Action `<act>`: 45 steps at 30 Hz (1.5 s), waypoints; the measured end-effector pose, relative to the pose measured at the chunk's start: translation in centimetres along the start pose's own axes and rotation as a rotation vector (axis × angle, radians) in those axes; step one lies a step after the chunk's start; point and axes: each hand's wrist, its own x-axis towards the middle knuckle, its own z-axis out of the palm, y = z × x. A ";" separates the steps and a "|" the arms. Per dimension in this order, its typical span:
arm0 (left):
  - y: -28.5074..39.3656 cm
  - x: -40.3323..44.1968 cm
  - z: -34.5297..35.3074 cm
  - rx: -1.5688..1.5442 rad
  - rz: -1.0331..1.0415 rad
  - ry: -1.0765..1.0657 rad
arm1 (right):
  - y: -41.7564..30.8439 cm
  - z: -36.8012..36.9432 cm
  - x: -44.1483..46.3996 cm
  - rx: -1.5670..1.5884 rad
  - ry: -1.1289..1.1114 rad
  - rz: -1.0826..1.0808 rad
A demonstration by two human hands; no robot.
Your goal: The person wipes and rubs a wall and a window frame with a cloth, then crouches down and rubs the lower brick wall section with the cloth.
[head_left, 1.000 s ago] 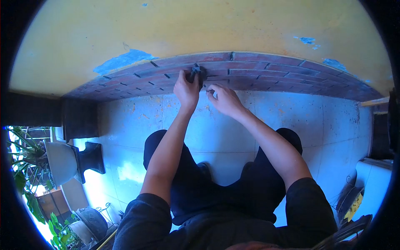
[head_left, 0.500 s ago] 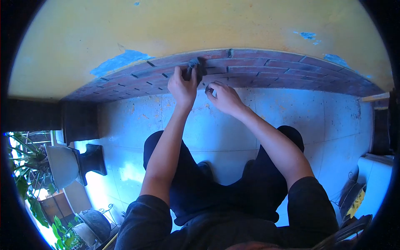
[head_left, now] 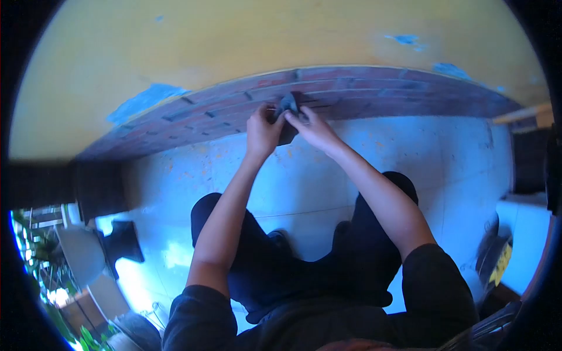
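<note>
A small dark grey crumpled piece (head_left: 288,104), like a rag or folded sandpaper, is between my two hands in front of the brick-patterned lower wall (head_left: 404,93). My left hand (head_left: 262,134) pinches its left side. From the right, my right hand (head_left: 316,130) closes its fingers on it too. A dark flap of the piece hangs below the fingertips. Motion blur hides its exact material and whether it touches the wall.
Above the brick band, the yellow wall (head_left: 246,35) has peeled blue patches (head_left: 146,102). Pale floor tiles (head_left: 310,187) with orange flecks lie below. Potted plants (head_left: 44,251) stand at left; a white block (head_left: 527,245) is at right. My bent knees (head_left: 398,187) flank my arms.
My left hand has brought the dark grey piece down and slightly right, away from its higher spot on the bricks. My right hand has come up and taken hold of it. The view has shifted slightly.
</note>
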 end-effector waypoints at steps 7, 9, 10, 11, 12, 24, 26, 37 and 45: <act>1.9 0.2 3.4 -0.448 -0.044 -0.380 | 0.2 -4.4 -0.6 0.072 0.169 0.065; 2.4 0.3 4.3 -0.509 -0.097 -0.416 | 0.3 -5.0 -0.7 -0.163 0.347 -0.019; 2.6 0.2 4.7 -0.538 -0.124 -0.434 | 0.2 -5.8 -1.0 -0.281 0.401 -0.153; 2.8 0.2 5.2 -0.551 -0.120 -0.448 | 0.0 -6.4 -1.1 -0.118 0.321 -0.066; 2.8 0.1 5.7 -0.565 -0.116 -0.461 | 0.0 -6.9 -1.3 0.043 0.238 0.019; 6.6 -1.0 6.0 -0.045 0.098 -0.276 | -0.4 -11.8 -0.7 0.092 0.646 -0.164; 5.6 -1.0 6.3 -0.002 0.189 -0.264 | -0.4 -11.6 -0.7 0.014 0.674 -0.236; 5.1 -1.4 6.0 0.132 0.262 -0.420 | -0.5 -11.0 -0.2 -0.333 0.764 -0.562; 5.3 -1.0 5.4 0.151 0.269 -0.453 | 1.3 -8.1 -0.7 -0.500 0.764 -0.409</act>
